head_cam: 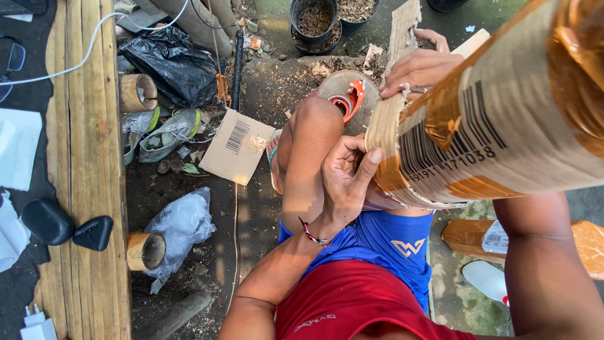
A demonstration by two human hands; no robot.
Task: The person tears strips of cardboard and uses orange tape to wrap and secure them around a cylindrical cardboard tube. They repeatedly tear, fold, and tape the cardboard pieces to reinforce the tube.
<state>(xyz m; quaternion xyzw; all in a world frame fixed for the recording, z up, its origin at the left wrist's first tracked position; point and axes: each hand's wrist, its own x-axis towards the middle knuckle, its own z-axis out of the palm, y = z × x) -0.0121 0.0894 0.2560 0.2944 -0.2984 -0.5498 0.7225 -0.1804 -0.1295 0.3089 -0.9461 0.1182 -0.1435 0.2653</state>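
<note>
A large piece of corrugated cardboard [503,119] with brown tape strips and a barcode label is held up close to the camera, above my lap. My left hand [346,176] grips its lower left edge, thumb pressed on the cut end. My right hand [418,66] lies on its upper edge, fingers curled over it. An orange tape dispenser [350,101] rests on a round stump just beyond my bent knee [313,123]. I sit in blue shorts and a red shirt.
A wooden plank bench [82,157] runs down the left, with two black cases [47,221] and a white cable. On the dirt lie a flat cardboard piece [238,146], shoes [165,133], a black bag [170,63], bamboo sections [146,250], soil pots [314,22] and a white bottle [486,280].
</note>
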